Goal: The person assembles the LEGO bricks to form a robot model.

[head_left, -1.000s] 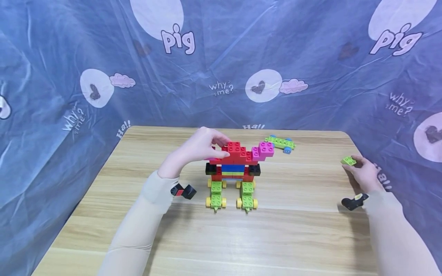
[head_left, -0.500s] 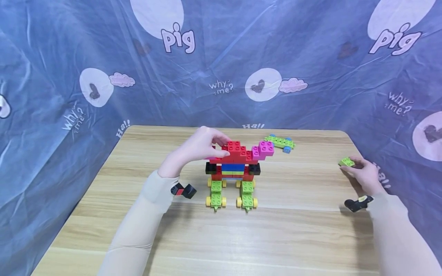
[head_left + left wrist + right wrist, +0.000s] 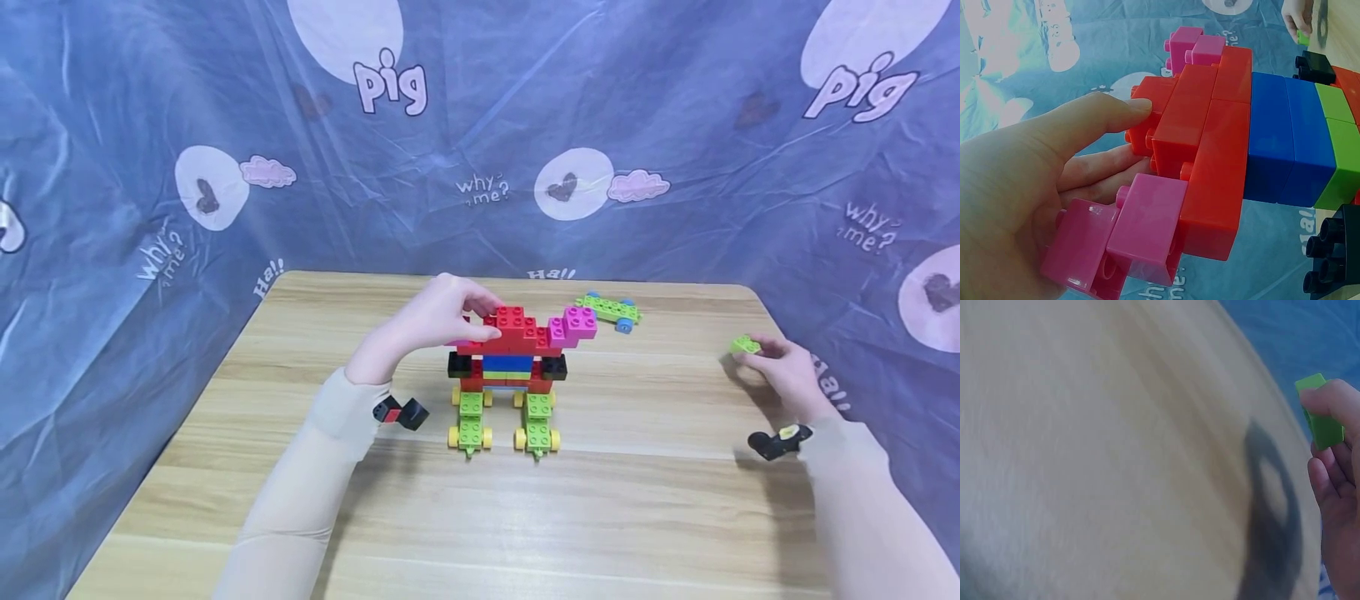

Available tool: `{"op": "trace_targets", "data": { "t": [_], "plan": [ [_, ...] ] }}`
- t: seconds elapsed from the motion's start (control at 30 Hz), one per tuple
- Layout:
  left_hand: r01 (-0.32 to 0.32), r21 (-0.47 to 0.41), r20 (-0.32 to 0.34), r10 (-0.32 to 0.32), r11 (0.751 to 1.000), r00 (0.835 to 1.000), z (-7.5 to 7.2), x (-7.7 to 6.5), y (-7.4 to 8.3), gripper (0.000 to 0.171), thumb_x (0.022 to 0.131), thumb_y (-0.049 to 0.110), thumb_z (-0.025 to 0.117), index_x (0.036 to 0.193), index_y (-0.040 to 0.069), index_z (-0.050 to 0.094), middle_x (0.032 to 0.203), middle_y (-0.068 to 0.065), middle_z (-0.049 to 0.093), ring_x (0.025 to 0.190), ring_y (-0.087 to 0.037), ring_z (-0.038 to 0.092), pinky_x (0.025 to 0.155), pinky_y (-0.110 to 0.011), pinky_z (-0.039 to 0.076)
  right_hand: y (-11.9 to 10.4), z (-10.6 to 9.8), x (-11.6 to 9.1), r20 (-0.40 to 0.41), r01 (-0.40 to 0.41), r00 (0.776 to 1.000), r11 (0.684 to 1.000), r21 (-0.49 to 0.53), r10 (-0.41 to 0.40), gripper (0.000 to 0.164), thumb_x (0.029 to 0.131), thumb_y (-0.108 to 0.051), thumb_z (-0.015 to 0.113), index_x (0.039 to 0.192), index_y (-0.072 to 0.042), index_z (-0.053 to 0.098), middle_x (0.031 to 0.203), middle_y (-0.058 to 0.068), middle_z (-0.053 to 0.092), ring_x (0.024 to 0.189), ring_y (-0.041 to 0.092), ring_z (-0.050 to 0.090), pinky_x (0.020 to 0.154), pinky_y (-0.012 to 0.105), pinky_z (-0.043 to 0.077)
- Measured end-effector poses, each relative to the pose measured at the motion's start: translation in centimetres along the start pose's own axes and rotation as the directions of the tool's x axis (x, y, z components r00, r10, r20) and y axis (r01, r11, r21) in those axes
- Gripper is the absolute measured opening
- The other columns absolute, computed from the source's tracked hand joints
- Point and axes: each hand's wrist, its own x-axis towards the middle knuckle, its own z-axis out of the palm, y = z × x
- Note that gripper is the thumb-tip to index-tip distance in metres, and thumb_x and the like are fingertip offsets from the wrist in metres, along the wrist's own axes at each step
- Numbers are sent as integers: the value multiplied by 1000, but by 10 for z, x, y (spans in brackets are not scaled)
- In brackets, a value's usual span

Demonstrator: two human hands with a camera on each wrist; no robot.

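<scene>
A toy-brick figure (image 3: 510,342) stands mid-table on two lime wheeled bases with yellow wheels. Its upper part has red bricks (image 3: 1216,144), pink bricks (image 3: 1147,225) at the sides, blue bricks (image 3: 1291,137) in the middle and black bricks (image 3: 553,367) as side pieces. My left hand (image 3: 438,315) grips the red top, thumb on the near face and fingers behind it. At the right, my right hand (image 3: 787,373) pinches a lime green brick (image 3: 746,345) between thumb and fingers, raised over the table and throwing a shadow on it.
A lime wheeled base (image 3: 611,309) with blue wheels lies behind the figure, toward the right. The wooden table (image 3: 637,517) is bordered by a blue printed cloth (image 3: 480,242) at the back and sides.
My right hand has shifted a little to the left with the lime green brick, which has turned slightly. The left hand keeps its grip on the figure, which stays in place.
</scene>
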Motion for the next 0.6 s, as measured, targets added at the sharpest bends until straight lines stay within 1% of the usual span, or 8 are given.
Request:
{"op": "trace_targets", "data": {
  "t": [0.1, 0.17, 0.3, 0.4, 0.5, 0.57, 0.6],
  "plan": [
    [2, -1, 5, -2, 1000, 1000, 0, 0, 0, 38, 80, 25, 77, 114, 10, 71, 106, -5, 73, 95, -17, 68, 74, -27, 55, -12, 2, 2, -8, 15, 1000, 999, -28, -15, 31, 86, -19, 73, 97, -41, 55, 78, -33, 59, 73, -15, 54, 64, 3, 43],
    [4, -1, 8, -4, 1000, 1000, 0, 0, 0, 38, 80, 25, 77, 115, 10, 71, 106, -5, 72, 95, -17, 68, 74, -27, 55, -21, 5, 4, -8, 36, 999, 999, -15, -36, 31, 86, -16, 72, 98, -40, 56, 78, -31, 60, 72, -13, 55, 64, 4, 44],
    [1, 3, 7, -1, 1000, 1000, 0, 0, 0, 38, 80, 25, 77, 115, 10, 71, 106, -5, 72, 95, -16, 68, 75, -27, 55, -41, 14, 11, -18, 95, 995, 993, 69, -94, 35, 85, -6, 71, 97, -37, 61, 78, -26, 62, 71, -10, 56, 64, 4, 46],
    [-2, 4, 2, 2, 1000, 1000, -1, 0, 0, 38, 80, 25, 77, 115, 10, 71, 106, -5, 72, 94, -15, 68, 75, -27, 55, -58, 22, 17, -25, 124, 992, 985, 119, -122, 38, 83, -1, 70, 95, -36, 63, 78, -25, 63, 70, -10, 57, 63, 4, 45],
    [-4, 7, 4, 4, 1000, 1000, -1, 0, 0, 39, 81, 25, 77, 116, 10, 71, 107, -5, 72, 95, -15, 68, 77, -28, 55, -77, 31, 20, -18, 147, 989, 973, 177, -146, 39, 82, 2, 70, 95, -34, 65, 79, -24, 65, 72, -9, 59, 64, 4, 46],
    [-5, 10, 5, 5, 1000, 1000, 0, 0, 0, 39, 81, 25, 77, 116, 10, 71, 107, -5, 72, 95, -15, 68, 78, -29, 55, -92, 37, 22, -13, 165, 986, 959, 231, -167, 38, 81, 5, 69, 96, -30, 66, 80, -22, 67, 73, -8, 60, 64, 5, 46],
    [-5, 12, 6, 5, 1000, 1000, 0, 0, 0, 39, 81, 25, 77, 116, 10, 70, 107, -5, 72, 96, -15, 68, 78, -29, 55, -100, 41, 23, -10, 173, 984, 955, 242, -176, 38, 81, 5, 69, 97, -29, 67, 81, -21, 67, 73, -7, 60, 65, 5, 47]
  ]
}}
